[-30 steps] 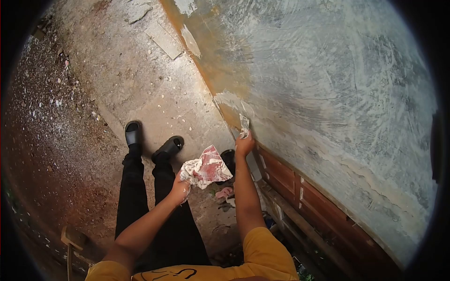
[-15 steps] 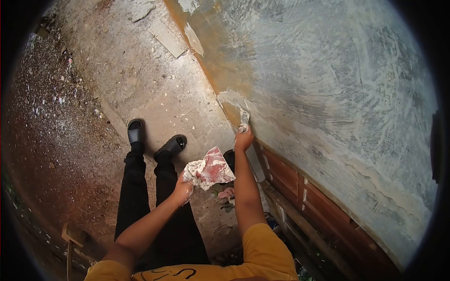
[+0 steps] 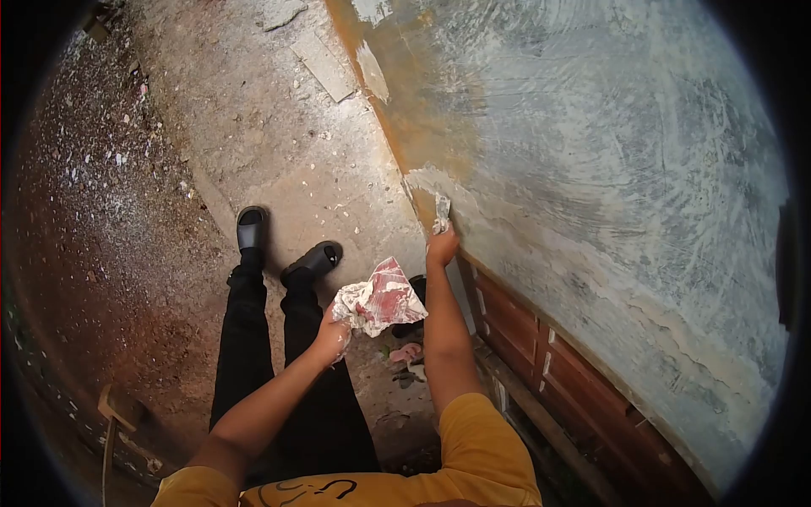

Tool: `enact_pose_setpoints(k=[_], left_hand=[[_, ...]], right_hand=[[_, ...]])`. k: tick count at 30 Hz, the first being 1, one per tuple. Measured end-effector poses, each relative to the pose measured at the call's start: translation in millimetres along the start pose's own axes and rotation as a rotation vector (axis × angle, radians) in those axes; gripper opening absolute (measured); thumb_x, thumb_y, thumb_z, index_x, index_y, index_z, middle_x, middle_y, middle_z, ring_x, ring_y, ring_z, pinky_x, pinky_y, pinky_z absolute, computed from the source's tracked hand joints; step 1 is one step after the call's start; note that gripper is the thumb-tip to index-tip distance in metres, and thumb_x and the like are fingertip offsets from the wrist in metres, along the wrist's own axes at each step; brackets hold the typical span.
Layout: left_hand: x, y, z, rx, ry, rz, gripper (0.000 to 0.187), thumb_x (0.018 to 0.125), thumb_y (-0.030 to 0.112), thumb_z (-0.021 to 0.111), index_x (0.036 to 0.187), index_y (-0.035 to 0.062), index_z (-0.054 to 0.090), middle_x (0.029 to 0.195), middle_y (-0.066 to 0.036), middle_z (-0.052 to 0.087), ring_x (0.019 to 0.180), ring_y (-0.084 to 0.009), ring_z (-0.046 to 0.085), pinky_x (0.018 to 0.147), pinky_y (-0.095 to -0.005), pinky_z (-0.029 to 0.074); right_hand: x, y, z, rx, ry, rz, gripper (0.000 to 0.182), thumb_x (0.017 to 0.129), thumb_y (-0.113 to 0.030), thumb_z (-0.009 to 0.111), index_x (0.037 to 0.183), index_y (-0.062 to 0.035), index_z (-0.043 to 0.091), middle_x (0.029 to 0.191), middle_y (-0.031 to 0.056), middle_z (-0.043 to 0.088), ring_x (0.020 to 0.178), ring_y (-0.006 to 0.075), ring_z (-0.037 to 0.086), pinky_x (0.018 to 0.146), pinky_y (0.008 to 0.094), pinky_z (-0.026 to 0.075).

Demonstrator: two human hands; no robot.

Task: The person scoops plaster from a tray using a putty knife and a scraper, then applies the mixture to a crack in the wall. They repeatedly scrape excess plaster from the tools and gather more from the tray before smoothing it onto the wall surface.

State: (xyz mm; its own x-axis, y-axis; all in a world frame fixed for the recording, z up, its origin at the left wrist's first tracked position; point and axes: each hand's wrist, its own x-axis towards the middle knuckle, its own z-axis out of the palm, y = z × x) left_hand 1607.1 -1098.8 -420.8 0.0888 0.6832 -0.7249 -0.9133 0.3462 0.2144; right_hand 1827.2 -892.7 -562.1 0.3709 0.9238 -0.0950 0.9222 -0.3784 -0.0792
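Observation:
My left hand [image 3: 332, 336] is closed around one side of a reddish, roughly triangular board [image 3: 390, 297]. Thick white putty [image 3: 355, 304] is smeared over the board and lumped along its near side, with some on my fingers. My right hand [image 3: 442, 248] grips a small putty knife [image 3: 443, 208], its blade coated in white and held up to the wall [image 3: 591, 152] close to the bottom edge. Beside the blade, a pale patch of putty [image 3: 432, 181] covers part of the orange-brown strip low on the wall.
Brown wooden panelling [image 3: 507, 313] runs along the wall at lower right. Flat slabs [image 3: 324, 68] lie on the rough concrete floor [image 3: 253, 135] at the wall's foot. A pink item [image 3: 405, 352] lies below the board. A wooden piece with a handle [image 3: 120, 408] stands at lower left.
The view has shifted slightly, so floor and wall sit further right. The putty knife is a little nearer the wall's bottom edge. Both hands keep their holds.

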Motion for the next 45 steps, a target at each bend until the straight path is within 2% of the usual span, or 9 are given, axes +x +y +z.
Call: enact_pose_setpoints(k=[6,9,11,19,26,34,37,40,45], left_hand=[[-0.8,9.6,-1.5,-0.053,0.021,0.017,0.041,0.082,-0.010,0.043,0.119,0.0047,0.048,0.094,-0.004,0.056,0.083,-0.0168,0.058,0.080,-0.0324,0.049],[-5.0,13.4,-8.6,-0.026,-0.043,0.015,0.048,0.081,-0.010,0.041,0.127,0.0023,0.044,0.119,-0.006,0.055,0.106,-0.0170,0.055,0.089,-0.0293,0.044],[-9.1,23.9,2.9,-0.106,0.038,-0.005,0.043,0.082,-0.011,0.042,0.121,0.0046,0.047,0.094,-0.004,0.056,0.083,-0.0163,0.058,0.078,-0.0312,0.049],[-4.4,8.9,-3.7,-0.094,0.047,-0.005,0.043,0.083,-0.011,0.039,0.123,0.0033,0.045,0.104,-0.006,0.056,0.092,-0.0185,0.059,0.084,-0.0334,0.050],[-7.7,23.2,-10.1,-0.123,-0.031,0.058,0.049,0.081,-0.013,0.035,0.126,0.0033,0.043,0.115,-0.008,0.055,0.102,-0.0206,0.057,0.089,-0.0364,0.048],[15.7,58.0,6.1,-0.116,-0.037,0.058,0.050,0.082,-0.014,0.033,0.127,0.0036,0.042,0.119,-0.009,0.054,0.104,-0.0215,0.057,0.091,-0.0374,0.048],[39.0,50.5,-2.3,-0.019,-0.077,0.036,0.043,0.085,-0.011,0.035,0.126,0.0027,0.043,0.116,-0.009,0.056,0.100,-0.0192,0.058,0.087,-0.0328,0.049],[60.1,47.8,6.6,0.052,-0.076,0.110,0.041,0.086,-0.009,0.037,0.125,0.0035,0.043,0.113,-0.007,0.057,0.097,-0.0169,0.059,0.082,-0.0288,0.050],[71.9,54.5,48.6,-0.011,-0.040,0.155,0.036,0.088,-0.006,0.039,0.122,0.0060,0.046,0.105,-0.004,0.058,0.092,-0.0145,0.059,0.076,-0.0259,0.051]], right_hand=[[27.7,-13.1,8.5,-0.021,0.024,0.099,0.018,0.073,-0.015,0.065,0.090,-0.0067,0.067,0.083,0.0216,0.065,0.079,0.0394,0.063,0.068,0.0461,0.050],[1.7,7.7,-3.7,-0.071,0.051,0.216,0.016,0.073,-0.015,0.066,0.088,-0.0083,0.067,0.083,0.0211,0.065,0.077,0.0384,0.063,0.066,0.0455,0.050],[-11.5,20.1,2.0,-0.071,0.024,0.219,0.017,0.073,-0.015,0.066,0.089,-0.0082,0.068,0.082,0.0213,0.065,0.077,0.0384,0.063,0.066,0.0456,0.050],[26.5,-51.2,15.6,-0.063,0.010,-0.097,0.016,0.073,-0.015,0.066,0.088,-0.0081,0.068,0.083,0.0214,0.065,0.077,0.0387,0.063,0.065,0.0454,0.051],[-9.4,-3.9,-16.2,-0.125,-0.017,0.289,0.018,0.074,-0.016,0.066,0.089,-0.0056,0.069,0.084,0.0196,0.066,0.078,0.0373,0.065,0.065,0.0435,0.052],[-112.6,12.6,-90.0,0.648,0.146,0.103,0.025,0.076,-0.014,0.070,0.092,0.0047,0.064,0.085,0.0209,0.066,0.073,0.0355,0.064,0.065,0.0390,0.049],[-142.2,-16.9,-161.7,0.715,0.022,0.244,0.031,0.084,-0.018,0.063,0.098,0.0091,0.060,0.085,0.0182,0.065,0.075,0.0218,0.061,0.069,0.0346,0.048],[-154.3,-9.5,-187.1,0.462,0.057,-0.276,0.029,0.078,-0.015,0.066,0.094,0.0084,0.060,0.091,0.0211,0.060,0.083,0.0338,0.060,0.073,0.0401,0.047],[-141.1,-13.0,-212.6,0.235,-0.093,-0.624,0.030,0.070,-0.018,0.073,0.092,-0.0007,0.064,0.105,0.0201,0.056,0.084,0.0401,0.057,0.072,0.0465,0.047]])
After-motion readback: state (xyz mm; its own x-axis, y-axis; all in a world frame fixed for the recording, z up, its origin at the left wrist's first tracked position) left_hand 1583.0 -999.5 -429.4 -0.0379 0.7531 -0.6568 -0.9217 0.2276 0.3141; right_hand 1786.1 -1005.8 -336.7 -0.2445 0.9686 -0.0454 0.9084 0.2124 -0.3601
